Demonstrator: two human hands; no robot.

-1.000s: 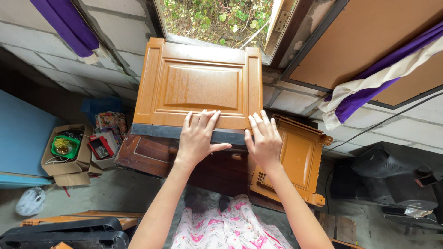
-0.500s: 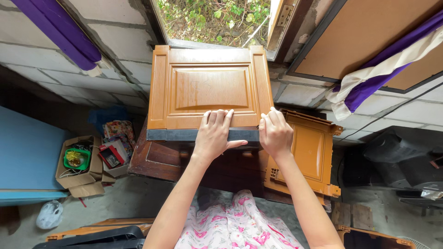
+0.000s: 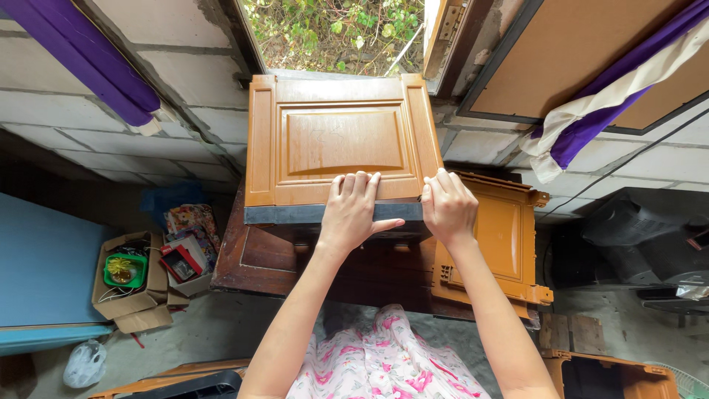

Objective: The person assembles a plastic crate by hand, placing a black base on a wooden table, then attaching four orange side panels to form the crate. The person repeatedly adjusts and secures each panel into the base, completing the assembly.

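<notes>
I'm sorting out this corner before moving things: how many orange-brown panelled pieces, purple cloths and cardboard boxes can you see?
Orange-brown panelled pieces: 2, one under both hands, one leaning to the right
Purple cloths: 2, upper left, upper right
Cardboard boxes: 1, lower left
Total: 5

Our left hand (image 3: 353,210) lay flat on the near edge of an orange panelled cabinet (image 3: 340,144), fingers spread over its top. Our right hand (image 3: 447,207) gripped the cabinet's right corner. The cabinet sat on a dark wooden table (image 3: 255,255) below a window. A cardboard box (image 3: 129,284) stood on the floor, left.
</notes>
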